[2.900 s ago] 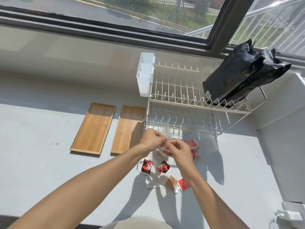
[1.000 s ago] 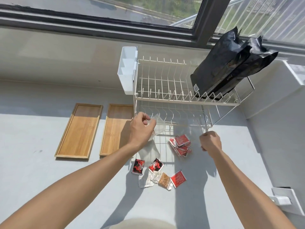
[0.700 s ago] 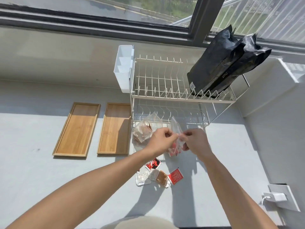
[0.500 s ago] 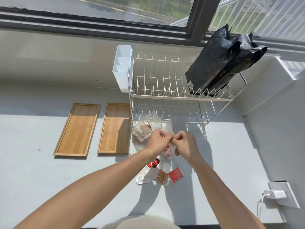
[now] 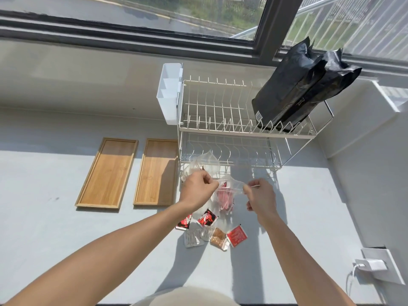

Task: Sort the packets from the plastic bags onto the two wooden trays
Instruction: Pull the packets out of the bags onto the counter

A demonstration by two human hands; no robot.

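Head view: the left hand [image 5: 197, 190] and right hand [image 5: 260, 196] each pinch one side of a clear plastic bag [image 5: 225, 195] with red packets inside, held above the grey bench [image 5: 66, 235]. More packets [image 5: 212, 230] lie on the bench under it. Two wooden trays [image 5: 130, 171] sit side by side nearer the left edge. Another clear bag [image 5: 204, 163] rests by the wire rack [image 5: 231, 129].

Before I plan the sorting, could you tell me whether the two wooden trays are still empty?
Empty. Both wooden trays show bare wood; the loose packets lie on the counter.
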